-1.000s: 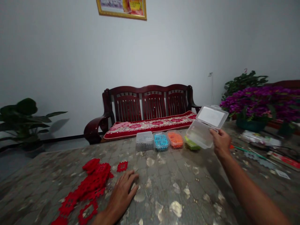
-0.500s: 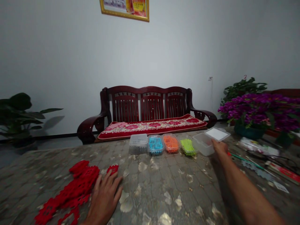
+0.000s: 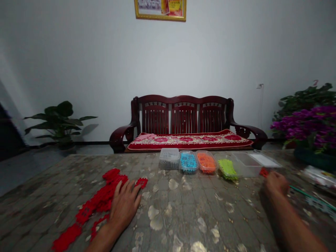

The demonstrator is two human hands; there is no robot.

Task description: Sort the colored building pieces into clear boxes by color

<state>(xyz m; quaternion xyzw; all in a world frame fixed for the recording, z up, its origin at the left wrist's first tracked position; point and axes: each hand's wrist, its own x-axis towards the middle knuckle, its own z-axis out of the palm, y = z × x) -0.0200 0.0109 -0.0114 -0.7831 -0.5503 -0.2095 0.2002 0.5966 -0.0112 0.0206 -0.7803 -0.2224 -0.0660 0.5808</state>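
Note:
My left hand lies palm down with its fingers spread over the edge of a pile of red interlocking plastic pieces. One separate red piece sits just beyond its fingertips. At the right, my right hand is closed, with a small red piece showing at its fingertips; the hand is slightly blurred. Directly behind that piece stands a clear plastic box, its lid raised with a white label on it.
In a row with the clear box stand boxes of grey, blue, orange and lime-green pieces. Purple flowers in a pot, a plastic bag and a green stick are at the right. A wooden sofa stands beyond the table.
My right hand has come off the clear box and drawn nearer, now with the red piece at its fingertips. The view has turned left; my left hand stays by the red pile.

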